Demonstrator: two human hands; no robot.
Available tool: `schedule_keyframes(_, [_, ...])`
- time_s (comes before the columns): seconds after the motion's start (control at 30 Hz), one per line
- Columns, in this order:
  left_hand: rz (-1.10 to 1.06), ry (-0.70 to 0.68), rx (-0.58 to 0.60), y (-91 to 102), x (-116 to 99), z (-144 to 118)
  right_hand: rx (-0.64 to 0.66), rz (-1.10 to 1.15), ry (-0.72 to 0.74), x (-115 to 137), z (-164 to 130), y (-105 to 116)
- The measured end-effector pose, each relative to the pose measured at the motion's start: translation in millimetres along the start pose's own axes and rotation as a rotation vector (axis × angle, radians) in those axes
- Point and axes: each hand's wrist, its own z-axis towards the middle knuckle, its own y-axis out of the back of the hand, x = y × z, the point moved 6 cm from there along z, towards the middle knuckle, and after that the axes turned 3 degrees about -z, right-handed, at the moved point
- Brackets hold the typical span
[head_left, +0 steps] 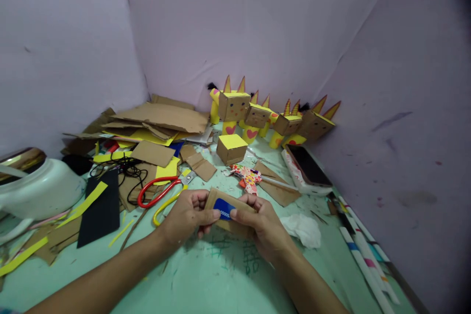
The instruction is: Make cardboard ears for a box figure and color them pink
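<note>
Two hands at the desk's near edge, middle: left hand (pixel 187 213) and right hand (pixel 259 221) both pinch a small brown cardboard piece (pixel 230 213) with a blue printed card (pixel 223 208) against it, held just above the pale green desk (pixel 206 279). Red-and-yellow-handled scissors (pixel 162 194) lie just left of the hands. A plain cardboard cube with yellow top (pixel 231 148) stands mid-desk; finished yellow box-headed cardboard figures (pixel 257 117) line the far edge. Judged: several figures done, this piece not yet assembled.
</note>
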Motion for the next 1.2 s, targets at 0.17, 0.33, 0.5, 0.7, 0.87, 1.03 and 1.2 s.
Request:
schedule_keyframes(0.17, [0.036, 0.000, 0.022, 0.0, 1, -2, 0.048, -0.024, 0.029, 0, 1, -1])
schedule_keyframes(0.33, [0.090, 0.029, 0.109, -5.2, -4, -4, 0.167, -0.105, 0.016, -4, 2, -11])
schedule_keyframes(0.5, [0.125, 0.051, 0.066, -2.6, -7, -2, 0.109, -0.091, 0.010, -3, -4, -14])
schedule_keyframes(0.7, [0.060, 0.029, 0.001, 3.1, -4, 2, 0.061, 0.016, 0.037, -5, -4, -14])
schedule_keyframes(0.87, [0.084, -0.012, 0.023, 0.7, -10, -1, 0.097, 0.027, 0.047, -7, -4, -15])
schedule_keyframes(1.03, [0.069, -0.003, 0.033, -0.1, -11, -2, 0.101, 0.046, 0.027, -5, -5, -16])
schedule_keyframes(1.2, [0.045, -0.004, 0.050, -0.4, -9, -1, 0.120, 0.015, 0.053, -5, -5, -16])
